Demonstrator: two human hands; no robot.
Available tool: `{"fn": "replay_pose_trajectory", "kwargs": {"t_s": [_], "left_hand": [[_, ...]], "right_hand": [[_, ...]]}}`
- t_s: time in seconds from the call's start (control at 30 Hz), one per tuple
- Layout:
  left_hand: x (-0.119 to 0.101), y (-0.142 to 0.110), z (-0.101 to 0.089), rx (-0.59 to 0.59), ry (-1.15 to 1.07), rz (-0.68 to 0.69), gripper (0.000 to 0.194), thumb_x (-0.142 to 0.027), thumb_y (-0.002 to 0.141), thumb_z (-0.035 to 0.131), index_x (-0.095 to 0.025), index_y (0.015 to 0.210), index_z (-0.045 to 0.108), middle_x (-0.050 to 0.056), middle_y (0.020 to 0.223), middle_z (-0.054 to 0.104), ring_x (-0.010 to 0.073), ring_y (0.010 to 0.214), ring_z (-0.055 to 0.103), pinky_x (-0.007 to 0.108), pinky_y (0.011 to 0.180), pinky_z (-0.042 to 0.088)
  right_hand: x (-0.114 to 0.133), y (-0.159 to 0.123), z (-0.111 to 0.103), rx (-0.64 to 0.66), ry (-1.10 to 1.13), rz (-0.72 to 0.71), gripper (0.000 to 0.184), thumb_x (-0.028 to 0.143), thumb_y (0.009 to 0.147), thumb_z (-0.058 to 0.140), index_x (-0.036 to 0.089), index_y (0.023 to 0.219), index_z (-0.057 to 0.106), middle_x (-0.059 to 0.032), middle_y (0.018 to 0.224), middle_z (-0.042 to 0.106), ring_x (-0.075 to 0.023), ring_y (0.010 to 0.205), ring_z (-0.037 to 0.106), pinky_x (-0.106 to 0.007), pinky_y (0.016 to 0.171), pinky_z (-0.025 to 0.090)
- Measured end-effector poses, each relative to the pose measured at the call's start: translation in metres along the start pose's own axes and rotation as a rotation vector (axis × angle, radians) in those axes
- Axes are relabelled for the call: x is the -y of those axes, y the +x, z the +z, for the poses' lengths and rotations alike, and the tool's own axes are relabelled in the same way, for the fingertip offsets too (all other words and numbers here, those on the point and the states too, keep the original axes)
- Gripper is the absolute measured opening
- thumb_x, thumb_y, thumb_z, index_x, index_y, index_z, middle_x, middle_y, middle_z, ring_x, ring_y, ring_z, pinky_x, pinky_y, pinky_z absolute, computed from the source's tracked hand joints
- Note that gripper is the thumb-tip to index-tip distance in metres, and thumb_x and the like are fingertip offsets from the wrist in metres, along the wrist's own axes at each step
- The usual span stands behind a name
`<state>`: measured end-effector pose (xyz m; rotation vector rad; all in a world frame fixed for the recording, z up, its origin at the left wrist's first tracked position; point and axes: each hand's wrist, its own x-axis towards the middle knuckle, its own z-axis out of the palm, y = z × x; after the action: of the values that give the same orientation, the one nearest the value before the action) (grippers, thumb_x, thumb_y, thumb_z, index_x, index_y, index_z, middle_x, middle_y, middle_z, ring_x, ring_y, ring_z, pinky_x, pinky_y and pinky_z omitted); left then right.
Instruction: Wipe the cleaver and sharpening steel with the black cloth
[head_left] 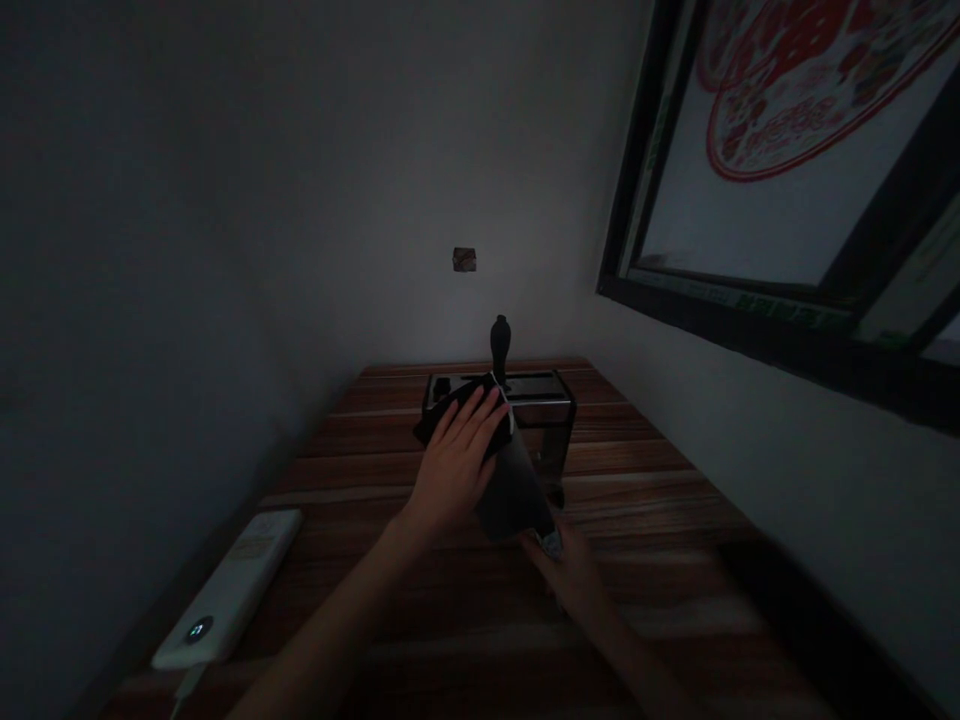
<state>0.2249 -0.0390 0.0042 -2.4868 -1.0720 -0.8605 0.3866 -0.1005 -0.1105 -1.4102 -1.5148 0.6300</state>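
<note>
In the dim head view, a broad-bladed cleaver (514, 490) slants across the middle, its dark flat face toward me. My right hand (570, 570) is closed at its near end, where the handle is mostly hidden. A folded black cloth (442, 415) lies over the far end of the blade. My left hand (461, 450) presses this cloth against the blade, fingers together over it. Just behind stands a knife block (555, 415) with a shiny metal top and dark sides. One black knife handle (500, 345) sticks upright out of it.
Everything stands on a wood-grained table (360, 440) set against the walls. At the left lies a white power bank (232, 590) with a lit display and a cable. A dark-framed window (750, 260) with a red decoration is at the right.
</note>
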Motion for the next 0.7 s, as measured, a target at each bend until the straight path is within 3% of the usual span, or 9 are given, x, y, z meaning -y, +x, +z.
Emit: {"fn": "replay_pose_trajectory", "kwargs": {"t_s": [0.23,0.5,0.7], "left_hand": [[0.000,0.000,0.001,0.008,-0.001,0.006,0.059,-0.007,0.079,0.043,-0.017,0.134,0.027,0.005,0.144,0.025,0.0180,0.134,0.012,0.042,0.110,0.015],[0.000,0.007,0.000,-0.001,0.004,0.050,0.058,-0.007,0.078,0.041,-0.016,0.134,0.027,0.006,0.143,0.027,0.0171,0.134,0.013,0.042,0.109,0.016],[-0.005,-0.008,0.008,0.071,0.015,0.100,0.063,-0.006,0.075,0.043,-0.015,0.134,0.026,0.005,0.143,0.027,0.0168,0.134,0.014,0.039,0.109,0.015]], "right_hand": [[-0.004,0.001,0.001,0.013,0.004,0.019,0.026,0.035,0.076,0.052,0.015,0.090,0.063,-0.0035,0.067,0.066,-0.0180,0.062,0.062,-0.025,0.055,0.048],[-0.011,0.001,0.003,-0.020,-0.001,0.004,0.031,0.037,0.076,0.053,0.015,0.096,0.061,-0.0079,0.079,0.068,-0.0221,0.074,0.064,-0.030,0.065,0.050],[-0.006,0.001,0.002,0.027,0.049,-0.003,0.028,0.036,0.077,0.051,0.016,0.094,0.062,-0.0064,0.077,0.069,-0.0211,0.075,0.064,-0.030,0.067,0.051]]}}
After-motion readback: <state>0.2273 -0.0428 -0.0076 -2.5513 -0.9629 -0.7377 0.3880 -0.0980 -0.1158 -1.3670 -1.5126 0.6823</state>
